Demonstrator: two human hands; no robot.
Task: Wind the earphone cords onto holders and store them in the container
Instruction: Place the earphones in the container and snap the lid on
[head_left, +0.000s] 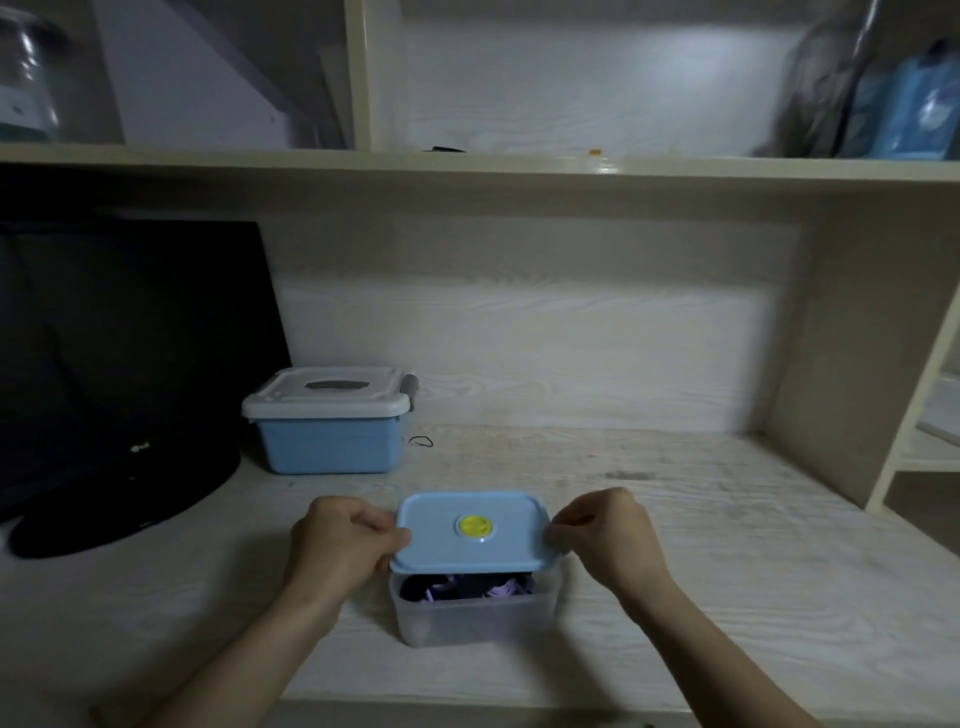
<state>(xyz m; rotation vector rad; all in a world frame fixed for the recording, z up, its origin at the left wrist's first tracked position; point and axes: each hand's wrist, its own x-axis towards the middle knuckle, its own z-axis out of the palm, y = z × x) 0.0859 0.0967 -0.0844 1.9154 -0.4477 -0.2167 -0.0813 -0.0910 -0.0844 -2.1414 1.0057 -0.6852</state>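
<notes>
A small clear plastic container (470, 618) stands on the desk in front of me. Inside it I see dark cords and purple holders (501, 590), partly hidden. A light blue lid (511, 545) with a yellow round valve hovers over the container, its near edge raised off the rim. My left hand (345, 540) pinches the lid's left edge. My right hand (605, 532) pinches its right edge.
A blue storage box (330, 444) with a white lid stands behind, left of centre. A black monitor (119, 364) fills the left side. A small black loop (421, 441) lies on the desk by the box. A shelf runs overhead.
</notes>
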